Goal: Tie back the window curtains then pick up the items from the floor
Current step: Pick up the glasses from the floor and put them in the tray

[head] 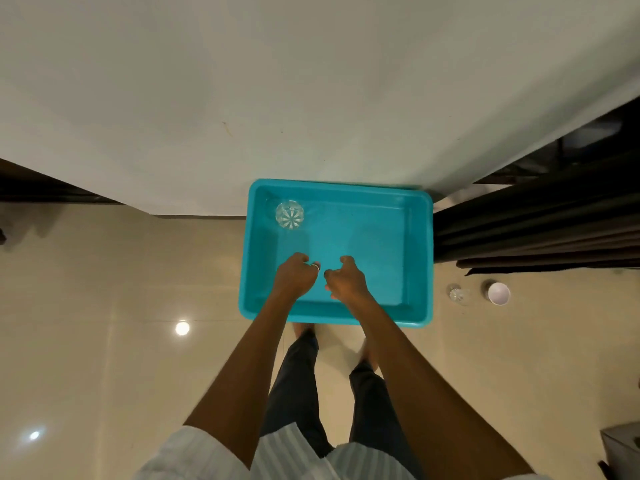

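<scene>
A teal plastic tub [427,258] sits on the tiled floor against the wall. One clear glass [289,214] stands in its far left corner. My left hand [294,277] and my right hand [346,280] hang side by side above the tub's near half, fingers loosely curled, holding nothing. A ring shows on my left hand. To the right of the tub, a small clear glass [456,294] and a white cup [498,293] lie on the floor. The dark curtain [536,223] hangs down to the floor at the right.
A pale wall [311,81] rises directly behind the tub. My legs and feet stand just in front of the tub's near rim. A grey object [621,448] pokes in at the bottom right corner. Glossy beige tiles spread to the left.
</scene>
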`<state>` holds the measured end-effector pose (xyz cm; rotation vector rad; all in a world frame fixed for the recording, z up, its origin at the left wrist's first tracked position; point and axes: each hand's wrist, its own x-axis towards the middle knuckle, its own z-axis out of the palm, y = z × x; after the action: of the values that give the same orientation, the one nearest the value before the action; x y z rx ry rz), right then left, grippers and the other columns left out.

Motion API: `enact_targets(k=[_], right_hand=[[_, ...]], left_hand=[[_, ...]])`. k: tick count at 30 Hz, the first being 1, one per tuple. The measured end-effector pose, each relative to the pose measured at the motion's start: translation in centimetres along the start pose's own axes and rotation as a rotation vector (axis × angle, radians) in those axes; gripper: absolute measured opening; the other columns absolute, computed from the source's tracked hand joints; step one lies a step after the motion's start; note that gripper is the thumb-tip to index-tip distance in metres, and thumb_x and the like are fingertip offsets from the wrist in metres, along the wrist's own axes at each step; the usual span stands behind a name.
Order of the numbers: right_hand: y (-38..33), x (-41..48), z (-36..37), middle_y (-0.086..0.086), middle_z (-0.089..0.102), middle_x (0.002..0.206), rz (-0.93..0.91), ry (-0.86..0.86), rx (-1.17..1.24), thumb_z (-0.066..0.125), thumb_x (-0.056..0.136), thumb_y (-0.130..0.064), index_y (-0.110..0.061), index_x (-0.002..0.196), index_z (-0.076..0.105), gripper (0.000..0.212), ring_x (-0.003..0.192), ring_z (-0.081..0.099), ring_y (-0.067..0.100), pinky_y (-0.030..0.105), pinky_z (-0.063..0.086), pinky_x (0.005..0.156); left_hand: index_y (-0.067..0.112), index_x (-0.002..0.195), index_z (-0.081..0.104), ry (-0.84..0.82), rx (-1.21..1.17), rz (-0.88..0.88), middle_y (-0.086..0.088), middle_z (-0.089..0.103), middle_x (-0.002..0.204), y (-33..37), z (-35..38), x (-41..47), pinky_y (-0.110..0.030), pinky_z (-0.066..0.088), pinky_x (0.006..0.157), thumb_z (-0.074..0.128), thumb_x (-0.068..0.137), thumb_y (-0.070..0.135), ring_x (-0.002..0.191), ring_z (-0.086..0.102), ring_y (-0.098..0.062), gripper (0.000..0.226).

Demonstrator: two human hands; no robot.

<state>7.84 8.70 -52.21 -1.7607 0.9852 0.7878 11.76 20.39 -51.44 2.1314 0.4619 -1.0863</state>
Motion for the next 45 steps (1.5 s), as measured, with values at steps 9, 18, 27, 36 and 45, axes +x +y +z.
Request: enact_targets(k=[9,18,27,36,45], right_hand=[[5.8,-5.8,-4.9,0.011,0.063,0.124,-0.007,0.061,0.064,0.061,0.092,-0.028,-0.014,0.143,0.042,0.056,0.106,0.069,0.031,0.047,0.058,0.092],[12.9,-11.0,-13.8,0.007,0.055,0.131,-0.064,0.078,0.094,0.054,0.098,-0.024,-0.016,0.149,0.038,0.054,0.109,0.064,0.026,0.04,0.058,0.094],[16.7,-13.6,-18.8,0.009,0.062,0.131,-0.14,0.122,0.235,0.054,0.09,-0.023,-0.018,0.142,0.045,0.053,0.103,0.07,0.025,0.04,0.061,0.086],[22.4,-17.6,-22.1,0.005,0.069,0.105,-0.205,0.287,0.346,0.056,0.096,-0.012,-0.016,0.128,0.057,0.032,0.083,0.073,0.017,0.038,0.063,0.081],[27.1,-18.2,-27.7,0.01,0.072,0.104,-0.165,0.327,0.403,0.058,0.096,-0.007,-0.011,0.113,0.064,0.019,0.086,0.074,0.023,0.035,0.063,0.078]], left_hand=[[0.007,0.103,0.064,0.209,-0.005,0.129,-0.01,0.069,0.106,2.3,7.3,-10.1,-0.031,0.044,0.083,0.066,0.091,0.016,0.104,0.063,-0.028,0.015],[0.008,0.079,0.071,0.327,-0.08,0.155,-0.01,0.073,0.091,4.1,15.1,-17.3,-0.037,0.054,0.084,0.071,0.087,0.016,0.092,0.068,-0.028,0.012],[0.006,0.094,0.071,0.447,-0.105,0.184,-0.01,0.071,0.101,5.3,19.5,-22.7,-0.032,0.045,0.078,0.071,0.089,0.021,0.099,0.065,-0.03,0.016],[0.013,0.079,0.069,0.38,-0.179,0.243,-0.002,0.07,0.083,4.2,24.8,-25.0,-0.033,0.053,0.072,0.062,0.09,0.025,0.085,0.069,-0.026,0.018],[0.007,0.1,0.066,0.355,-0.064,0.257,-0.01,0.07,0.099,8.4,29.6,-28.5,-0.035,0.057,0.083,0.064,0.095,0.033,0.092,0.068,-0.024,0.026]])
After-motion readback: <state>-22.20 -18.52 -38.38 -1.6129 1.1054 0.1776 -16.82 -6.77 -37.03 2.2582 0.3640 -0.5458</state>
